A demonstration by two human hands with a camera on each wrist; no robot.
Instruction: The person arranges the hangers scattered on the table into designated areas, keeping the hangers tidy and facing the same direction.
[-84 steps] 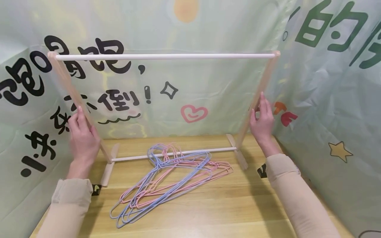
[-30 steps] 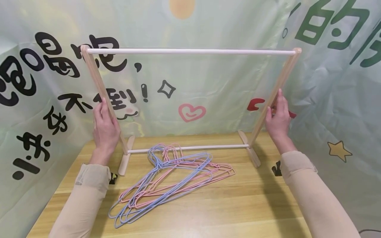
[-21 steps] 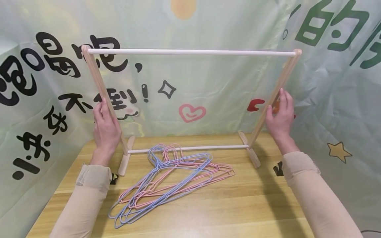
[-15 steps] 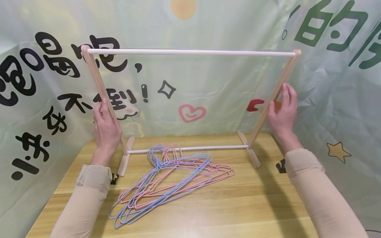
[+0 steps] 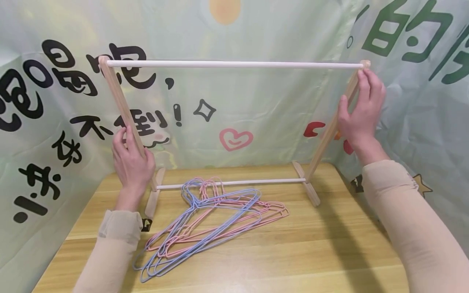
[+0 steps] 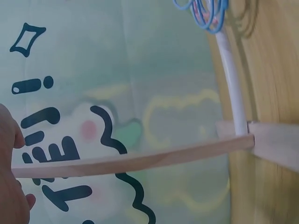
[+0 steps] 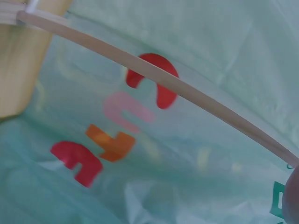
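A small clothes rack stands on the table, with wooden side posts (image 5: 119, 91), a white top rod (image 5: 234, 64) and a white lower rod (image 5: 264, 181). My left hand (image 5: 132, 162) holds the left post around its lower half, the post running between thumb and fingers. In the left wrist view that post (image 6: 140, 161) leads into the hand at the edge. High on the right post, my right hand (image 5: 362, 108) has its fairly straight fingers just under the top rod's end, thumb lower down beside the post. Blue and pink wire hangers (image 5: 205, 221) lie in a pile before the rack.
The hangers' hooks overlap the lower rod. Flat wooden feet (image 5: 311, 194) support the rack on the wood-grain table (image 5: 286, 260). Printed cloth (image 5: 278, 110) hangs close behind and along both sides.
The rack has shifted right and slightly back, then stayed still. My right hand has since slid up the right post to near its top. My left hand has lowered slightly; the hangers look unmoved.
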